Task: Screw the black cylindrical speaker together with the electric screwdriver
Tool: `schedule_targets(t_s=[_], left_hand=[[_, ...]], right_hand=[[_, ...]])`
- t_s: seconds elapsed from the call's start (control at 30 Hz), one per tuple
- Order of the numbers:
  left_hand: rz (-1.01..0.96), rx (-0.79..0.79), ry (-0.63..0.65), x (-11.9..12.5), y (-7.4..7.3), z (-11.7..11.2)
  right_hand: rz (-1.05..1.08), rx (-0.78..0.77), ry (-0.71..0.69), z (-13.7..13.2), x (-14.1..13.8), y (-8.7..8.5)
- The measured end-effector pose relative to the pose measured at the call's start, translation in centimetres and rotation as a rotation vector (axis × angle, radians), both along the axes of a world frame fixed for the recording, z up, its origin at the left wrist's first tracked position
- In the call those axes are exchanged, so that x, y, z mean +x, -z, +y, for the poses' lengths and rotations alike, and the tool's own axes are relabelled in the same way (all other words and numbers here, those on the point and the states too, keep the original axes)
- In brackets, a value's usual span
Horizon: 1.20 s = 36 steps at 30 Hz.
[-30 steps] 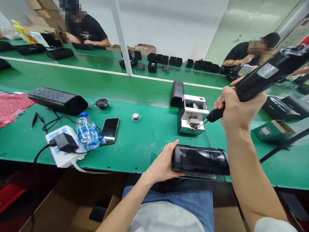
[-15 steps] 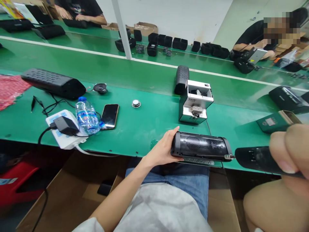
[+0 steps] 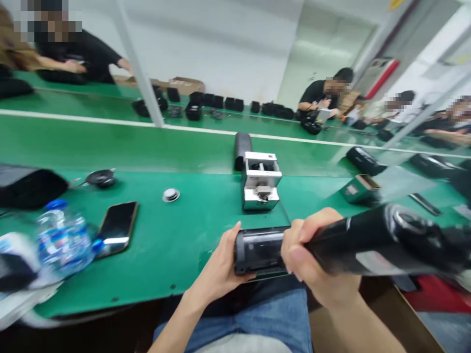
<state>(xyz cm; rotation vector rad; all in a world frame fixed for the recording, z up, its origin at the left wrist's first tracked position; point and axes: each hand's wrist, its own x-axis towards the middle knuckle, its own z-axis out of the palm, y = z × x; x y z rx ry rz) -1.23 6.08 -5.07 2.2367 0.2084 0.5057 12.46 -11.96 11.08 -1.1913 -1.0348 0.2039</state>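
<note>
Cylindrical speaker body (image 3: 259, 251) lies in your left hand (image 3: 217, 262), just in front of the white metal fixture (image 3: 261, 181) and near the edge of the green workbench (image 3: 154, 274). Your left fingers (image 3: 235, 235) curl around its left end, clamped on it. Your right hand (image 3: 320, 250) is closed around a black electric screwdriver (image 3: 382, 240), fingers together on the grip, with the tool lying almost level across the body's right end. That hand hides the tip and the tool is blurred, so you cannot tell whether the bit has met a screw.

You appear to be at the fastening stage on that end of the body. Your position calls for the bit to sit square to the end, with your left hand holding firm against the twist.

An upright black speaker (image 3: 243, 149) stands just behind the fixture, and a green box (image 3: 360, 190) sits well to its right. To its left lie a round metal disc (image 3: 171, 195), a smartphone (image 3: 117, 228), a water bottle (image 3: 62, 240) and a loose speaker driver (image 3: 101, 178).
</note>
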Motion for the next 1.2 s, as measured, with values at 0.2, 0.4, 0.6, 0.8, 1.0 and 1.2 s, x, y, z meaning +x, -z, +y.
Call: schedule_targets(t_s=[0.2,0.4,0.6,0.8,1.0,1.2], left_hand=[[0.055,-0.036,0.014,-0.1,0.7,0.6],[0.048,-0.035,-0.001,-0.1,0.5,0.2],[-0.024,-0.031,0.058,0.3,-0.5,0.1],[-0.027,-0.047,0.069,0.2,-1.0,0.1],[-0.032,-0.065,0.088,0.2,-1.3,0.1],[-0.040,-0.061,0.084,0.2,-1.2,0.1]], right_hand=[[-0.093,0.068,-0.012,1.2,0.7,1.0],[-0.057,0.033,-0.114,0.4,0.3,1.6],[0.062,0.052,-0.037,0.4,0.5,1.3],[0.066,0.126,-0.067,0.1,2.6,-4.7],[-0.051,0.454,0.287,6.4,7.4,-8.3],[-0.124,0.423,0.305,12.2,11.2,-6.0]])
